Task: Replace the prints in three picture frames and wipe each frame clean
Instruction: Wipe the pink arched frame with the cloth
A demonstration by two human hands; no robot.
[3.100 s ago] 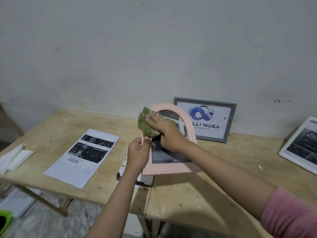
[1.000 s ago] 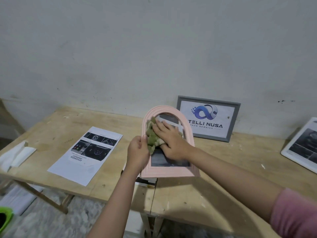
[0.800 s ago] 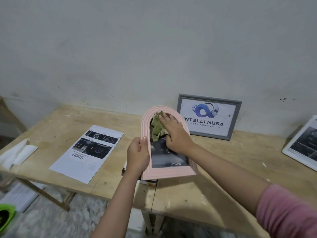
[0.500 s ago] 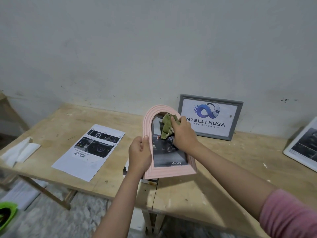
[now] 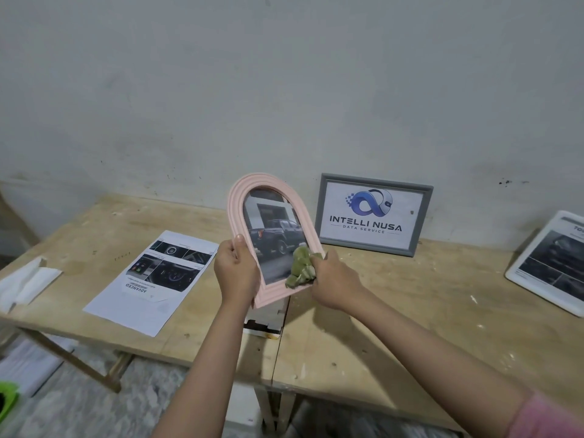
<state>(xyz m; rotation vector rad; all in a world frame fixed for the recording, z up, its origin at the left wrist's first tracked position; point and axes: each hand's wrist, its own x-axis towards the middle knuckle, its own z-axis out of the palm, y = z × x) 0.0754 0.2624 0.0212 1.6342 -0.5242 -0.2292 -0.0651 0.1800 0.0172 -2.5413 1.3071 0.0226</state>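
- Wooden table (image 5: 395, 317) against a stained wall fills the lower half of the view, and the work is held up above its middle
- left hand (image 5: 236, 269) grips the left edge of the pink arched frame (image 5: 243, 197), thumb on the front moulding (the frame is tilted, its base off the table)
- right hand (image 5: 336, 281) bunches a green cloth (image 5: 301, 267) against the lower right of the glass
- Risk, as I judge it: the one-sided hold could let the frame twist or slip under a hard wipe
- The frame holds a dark truck print (image 5: 275, 235); right of it, a grey frame (image 5: 373, 181) with a logo print leans on the wall; a white frame (image 5: 513, 273) lies at the right edge
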